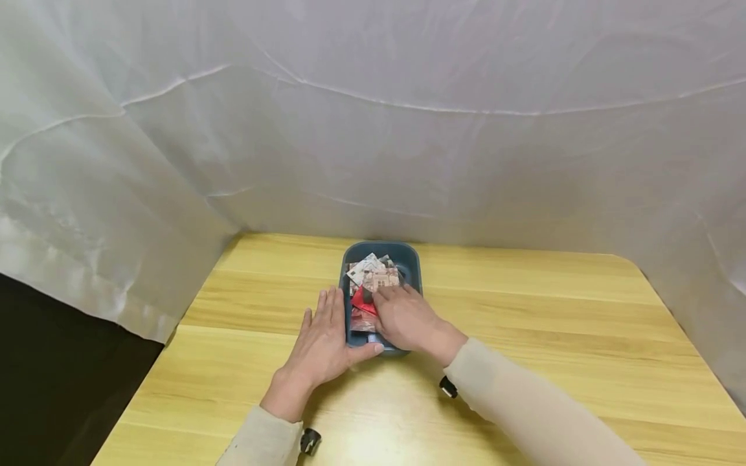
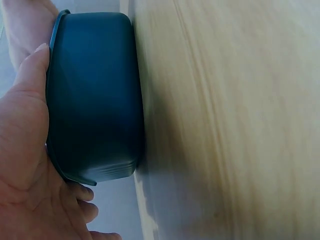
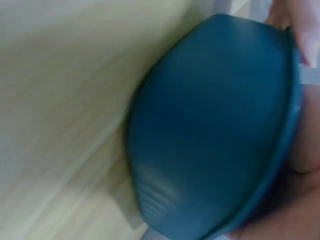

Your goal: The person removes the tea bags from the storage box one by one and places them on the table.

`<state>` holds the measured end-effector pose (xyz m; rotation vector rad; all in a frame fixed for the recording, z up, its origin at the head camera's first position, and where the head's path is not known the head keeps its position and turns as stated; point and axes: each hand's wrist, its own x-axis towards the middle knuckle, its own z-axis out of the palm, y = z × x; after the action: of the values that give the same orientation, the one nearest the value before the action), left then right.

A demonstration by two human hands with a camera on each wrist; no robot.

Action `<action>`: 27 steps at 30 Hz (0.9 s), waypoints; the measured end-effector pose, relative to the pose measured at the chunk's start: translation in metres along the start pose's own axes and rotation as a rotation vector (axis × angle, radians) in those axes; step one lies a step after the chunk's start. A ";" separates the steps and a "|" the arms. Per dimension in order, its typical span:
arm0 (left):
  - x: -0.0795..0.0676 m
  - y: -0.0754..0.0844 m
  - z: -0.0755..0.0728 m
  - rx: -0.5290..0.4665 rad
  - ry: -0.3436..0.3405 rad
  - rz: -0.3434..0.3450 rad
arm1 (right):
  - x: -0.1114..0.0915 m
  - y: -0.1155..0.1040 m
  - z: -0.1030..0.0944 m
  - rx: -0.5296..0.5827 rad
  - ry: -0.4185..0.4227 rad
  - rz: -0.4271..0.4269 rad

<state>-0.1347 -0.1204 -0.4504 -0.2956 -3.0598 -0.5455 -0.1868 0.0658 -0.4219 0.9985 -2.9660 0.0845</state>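
Observation:
A dark teal plastic tub (image 1: pixel 412 259) stands on the table, its smooth side wall (image 2: pixel 95 90) showing in the left wrist view. Inside lie crumpled printed pieces (image 1: pixel 368 266), pale and brownish, and a shiny red wrapper (image 1: pixel 362 301). My left hand (image 1: pixel 322 340) rests along the tub's left side, fingers straight, its thumb lying across the near rim. Over the right rim reaches my right hand (image 1: pixel 405 317), its fingers bent down among the pieces beside the red wrapper. Those fingertips are hidden, so I cannot tell whether they pinch anything.
The wood-grain table (image 1: pixel 524 310) extends to both sides of the tub. A pale cloth curtain (image 1: pixel 408 162) hangs behind it and along the sides. Small black devices sit under both wrists. A dark gap (image 1: pixel 58 369) lies left of the table.

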 end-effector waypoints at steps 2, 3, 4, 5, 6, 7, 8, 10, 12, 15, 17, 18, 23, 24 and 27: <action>0.000 0.000 -0.001 0.001 0.001 -0.003 | -0.001 0.000 -0.007 0.018 0.025 -0.035; 0.000 0.001 -0.001 -0.001 0.001 -0.004 | -0.001 0.000 -0.012 0.044 0.029 -0.040; 0.000 0.001 -0.001 -0.001 0.000 -0.006 | 0.000 0.002 -0.017 0.068 0.030 -0.038; 0.001 0.001 -0.002 -0.004 -0.001 -0.007 | 0.002 0.004 -0.021 0.095 0.037 -0.033; 0.001 0.001 -0.002 -0.008 0.000 -0.009 | 0.005 0.007 -0.026 0.120 0.043 -0.018; 0.001 0.002 -0.002 -0.014 0.000 -0.010 | 0.008 0.011 -0.031 0.144 0.041 0.004; 0.001 0.002 -0.003 -0.017 0.001 -0.011 | 0.011 0.015 -0.034 0.164 0.032 0.023; 0.001 0.003 -0.003 -0.015 -0.002 -0.017 | 0.018 0.022 -0.037 0.186 0.000 0.055; 0.001 0.003 -0.003 -0.014 -0.006 -0.022 | 0.023 0.029 -0.036 0.210 -0.049 0.069; 0.001 0.003 -0.003 -0.017 -0.013 -0.025 | 0.028 0.036 -0.030 0.252 -0.126 0.073; 0.001 0.004 -0.003 -0.025 -0.013 -0.025 | 0.030 0.039 -0.025 0.277 -0.146 0.067; 0.000 0.004 -0.002 -0.029 -0.013 -0.025 | 0.031 0.040 -0.023 0.286 -0.151 0.067; -0.001 0.004 -0.001 -0.036 -0.011 -0.033 | 0.033 0.043 -0.017 0.299 -0.167 0.052; -0.001 0.004 -0.001 -0.036 -0.011 -0.033 | 0.033 0.043 -0.017 0.299 -0.174 0.052; -0.002 0.004 -0.001 -0.033 -0.011 -0.028 | 0.033 0.043 -0.018 0.299 -0.194 0.049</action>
<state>-0.1324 -0.1173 -0.4477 -0.2583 -3.0727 -0.5988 -0.2390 0.0805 -0.4054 1.0121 -3.2225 0.4702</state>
